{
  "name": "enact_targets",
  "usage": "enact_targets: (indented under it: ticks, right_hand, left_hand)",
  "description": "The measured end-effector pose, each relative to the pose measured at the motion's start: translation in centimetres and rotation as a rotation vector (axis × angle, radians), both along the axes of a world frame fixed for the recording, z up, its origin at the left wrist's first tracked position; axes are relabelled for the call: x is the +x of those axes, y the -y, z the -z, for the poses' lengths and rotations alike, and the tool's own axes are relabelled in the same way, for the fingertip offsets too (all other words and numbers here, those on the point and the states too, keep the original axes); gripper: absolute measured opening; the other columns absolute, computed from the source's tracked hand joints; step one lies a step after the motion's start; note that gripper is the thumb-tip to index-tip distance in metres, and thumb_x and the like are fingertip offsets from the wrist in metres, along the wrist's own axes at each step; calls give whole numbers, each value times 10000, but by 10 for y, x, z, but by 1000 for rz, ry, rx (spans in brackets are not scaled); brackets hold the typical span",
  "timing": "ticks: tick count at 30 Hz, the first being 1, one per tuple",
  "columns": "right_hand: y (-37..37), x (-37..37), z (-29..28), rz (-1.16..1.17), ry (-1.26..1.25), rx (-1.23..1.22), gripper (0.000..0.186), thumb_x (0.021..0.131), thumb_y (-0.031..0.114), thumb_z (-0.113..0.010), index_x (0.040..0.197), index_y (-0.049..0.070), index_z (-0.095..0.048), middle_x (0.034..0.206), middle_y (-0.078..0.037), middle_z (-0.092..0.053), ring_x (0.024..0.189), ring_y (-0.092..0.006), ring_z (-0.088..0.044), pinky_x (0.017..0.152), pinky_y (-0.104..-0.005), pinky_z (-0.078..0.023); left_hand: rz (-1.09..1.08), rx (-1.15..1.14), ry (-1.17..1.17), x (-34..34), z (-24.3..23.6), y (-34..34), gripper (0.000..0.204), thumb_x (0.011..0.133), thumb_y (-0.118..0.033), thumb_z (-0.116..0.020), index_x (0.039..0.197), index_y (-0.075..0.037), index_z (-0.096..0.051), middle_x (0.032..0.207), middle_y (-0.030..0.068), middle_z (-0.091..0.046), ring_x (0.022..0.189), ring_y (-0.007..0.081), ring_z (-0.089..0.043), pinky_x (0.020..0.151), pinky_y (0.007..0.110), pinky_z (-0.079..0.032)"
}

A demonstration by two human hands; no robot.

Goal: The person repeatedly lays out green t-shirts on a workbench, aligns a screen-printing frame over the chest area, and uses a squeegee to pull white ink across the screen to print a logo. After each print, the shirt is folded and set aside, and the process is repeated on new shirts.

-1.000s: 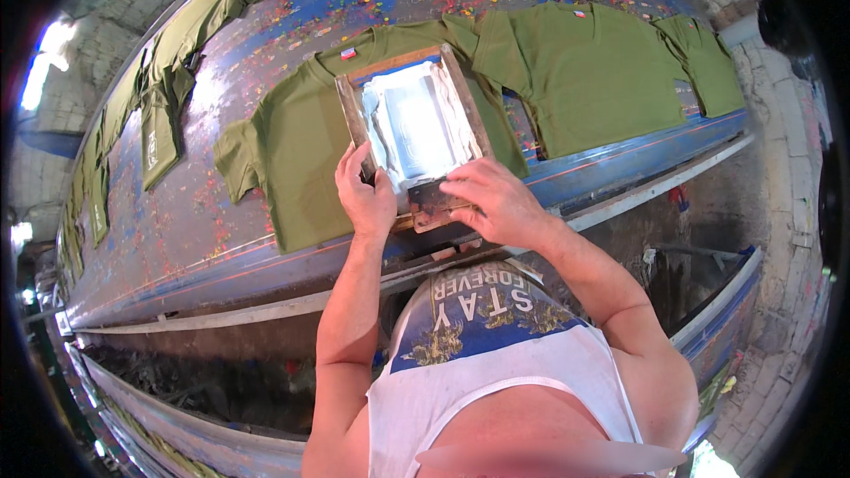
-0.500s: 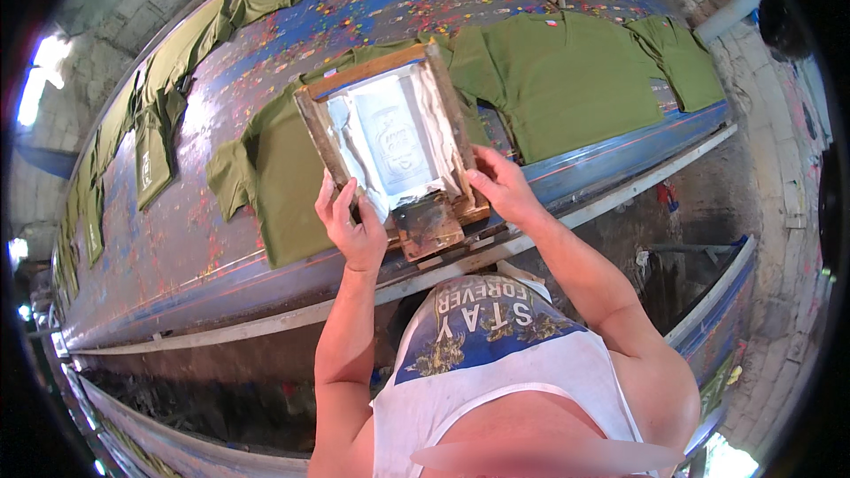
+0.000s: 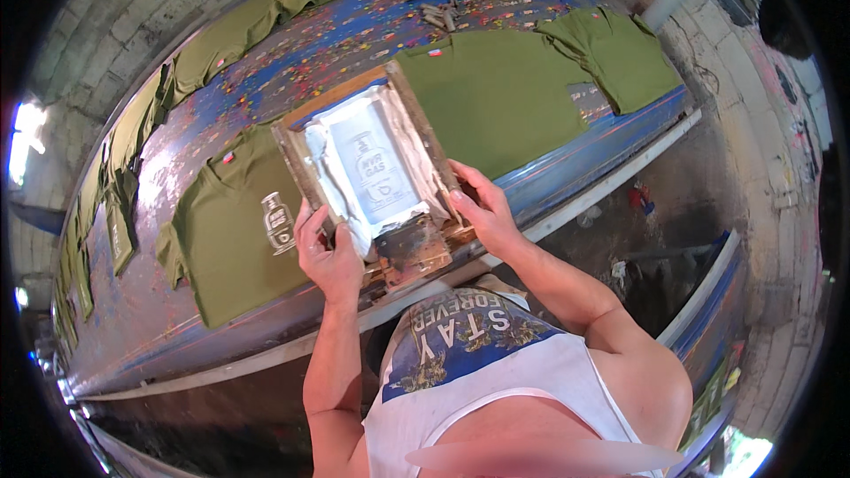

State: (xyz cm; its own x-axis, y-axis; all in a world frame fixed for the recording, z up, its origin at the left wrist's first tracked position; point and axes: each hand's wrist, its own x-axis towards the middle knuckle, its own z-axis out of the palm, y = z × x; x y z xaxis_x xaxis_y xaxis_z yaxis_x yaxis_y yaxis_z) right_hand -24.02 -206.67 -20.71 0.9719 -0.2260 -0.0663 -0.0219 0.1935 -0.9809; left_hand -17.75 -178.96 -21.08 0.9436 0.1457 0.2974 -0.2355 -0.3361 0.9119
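Note:
A wooden screen-printing frame point(image 3: 423, 128) is held tilted above the table, with white ink around its pale mesh point(image 3: 381, 168). My left hand point(image 3: 329, 258) closes round its near left corner, thumb on top. Gripping the right side near the close corner is my right hand point(image 3: 485, 211). A stained brown block, perhaps a squeegee point(image 3: 414, 255), rests across the frame's near end. To the left, a green T-shirt point(image 3: 221, 248) lies flat, bearing a white bottle-shaped print point(image 3: 278, 223) partly hidden by my left hand and the frame.
A plain green T-shirt point(image 3: 505, 97) lies to the right, with another point(image 3: 611, 62) beyond it. More shirts line the far side of the paint-speckled table point(image 3: 354, 26). Several small grey pieces point(image 3: 440, 16) lie there. A pale rail point(image 3: 611, 173) edges the table's near side.
The screen frame, in both hands, has shifted right relative to the left T-shirt, uncovering its white print. My view has turned, so the table appears more slanted.

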Motion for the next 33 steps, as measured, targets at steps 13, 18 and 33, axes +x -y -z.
enact_targets:
  ticks: [13, 18, 33]
  right_hand:
    - [272, -63, 12, 284, -170, -60, 502, 1157, 143, -613, 1619, -50, -573, 1518, -132, -694, 1353, -182, -663, 1181, -358, -513]
    - [296, -65, 27, 256, -118, -155, 479, 1145, 120, -648, 1587, -61, -612, 1495, -113, -671, 1349, -192, -652, 1176, -359, -505]
    - [290, 6, 50, 70, 43, -534, 512, 1084, 158, -735, 1531, -68, -626, 1518, -212, -667, 1434, -331, -610, 1244, -434, -443]
  left_hand:
    - [275, -101, -97, -23, 38, 296, 406, 884, 93, -776, 1265, -47, -798, 1690, 263, -552, 1554, 388, -525, 1284, 464, -429]
    - [258, -112, -79, -21, 47, 314, 386, 875, 101, -777, 1225, -59, -812, 1695, 267, -554, 1548, 383, -537, 1281, 457, -431]
    - [123, -51, -82, 10, 70, 290, 291, 894, 115, -789, 1132, -52, -801, 1707, 265, -543, 1583, 348, -522, 1290, 443, -431]
